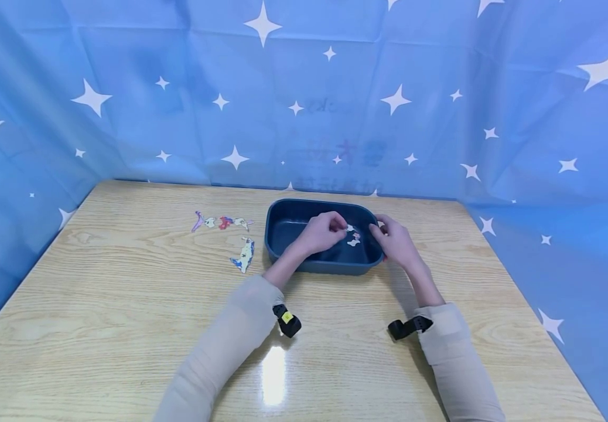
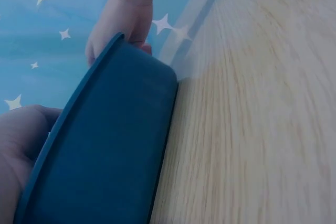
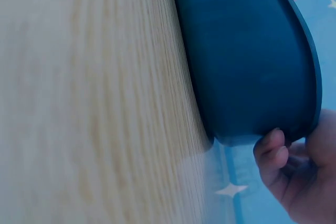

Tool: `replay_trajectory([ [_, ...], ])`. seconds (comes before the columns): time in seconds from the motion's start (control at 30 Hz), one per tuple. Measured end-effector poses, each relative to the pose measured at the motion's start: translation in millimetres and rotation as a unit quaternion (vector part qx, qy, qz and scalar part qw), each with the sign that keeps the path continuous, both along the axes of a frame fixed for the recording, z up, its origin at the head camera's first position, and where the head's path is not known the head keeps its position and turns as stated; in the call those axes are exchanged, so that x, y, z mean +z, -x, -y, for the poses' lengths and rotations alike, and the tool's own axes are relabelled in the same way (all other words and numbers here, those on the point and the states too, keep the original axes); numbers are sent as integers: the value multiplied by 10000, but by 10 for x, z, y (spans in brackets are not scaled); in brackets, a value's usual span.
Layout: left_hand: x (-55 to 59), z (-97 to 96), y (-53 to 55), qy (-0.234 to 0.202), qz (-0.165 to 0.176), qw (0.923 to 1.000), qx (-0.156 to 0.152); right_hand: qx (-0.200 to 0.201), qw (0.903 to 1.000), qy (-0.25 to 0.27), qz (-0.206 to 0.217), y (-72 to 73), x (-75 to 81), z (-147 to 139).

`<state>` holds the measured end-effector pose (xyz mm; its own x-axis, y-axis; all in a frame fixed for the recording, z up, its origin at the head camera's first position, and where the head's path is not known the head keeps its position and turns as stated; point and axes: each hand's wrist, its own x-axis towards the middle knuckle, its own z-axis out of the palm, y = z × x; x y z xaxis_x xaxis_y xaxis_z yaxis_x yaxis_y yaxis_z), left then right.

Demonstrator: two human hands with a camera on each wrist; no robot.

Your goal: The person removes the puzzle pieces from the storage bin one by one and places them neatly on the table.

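Observation:
A dark blue rectangular box (image 1: 330, 268) stands on the table. My left hand (image 1: 323, 232) reaches over its front rim, fingers bent, with the fingertips above the inside. Beside them in the box lie small pale cutout pieces (image 1: 354, 241), some with pink and dark marks. Whether the fingers pinch a piece cannot be seen; in the left wrist view the box wall (image 2: 105, 140) hides the fingertips. My right hand (image 1: 396, 239) grips the right end of the box, thumb at the rim and curled fingers (image 3: 274, 156) against the outer wall.
Left of the box lie a blue and white cutout (image 1: 245, 255), a red and white one (image 1: 232, 223) and a purple and white one (image 1: 202, 221). Behind the wooden table (image 1: 125, 305) hangs a blue curtain (image 1: 283, 76) with white stars.

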<state>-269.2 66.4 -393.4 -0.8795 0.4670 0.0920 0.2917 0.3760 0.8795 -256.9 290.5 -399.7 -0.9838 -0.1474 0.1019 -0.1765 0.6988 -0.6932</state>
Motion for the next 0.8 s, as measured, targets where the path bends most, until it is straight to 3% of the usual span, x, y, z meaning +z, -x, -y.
replay_trajectory([
  [0.23, 0, -192, 10, 343, 292, 9989, -163, 89, 10000, -32, -1, 7, -5, -15],
  [0.57, -29, -414, 81, 1023, 253, 9943, 167, 82, 10000, -16, 33, 0, 2, -6],
  [0.8, -54, -436, 123, 1417, 236, 9896, -18, 78, 10000, -37, 8, -8, 7, -9],
])
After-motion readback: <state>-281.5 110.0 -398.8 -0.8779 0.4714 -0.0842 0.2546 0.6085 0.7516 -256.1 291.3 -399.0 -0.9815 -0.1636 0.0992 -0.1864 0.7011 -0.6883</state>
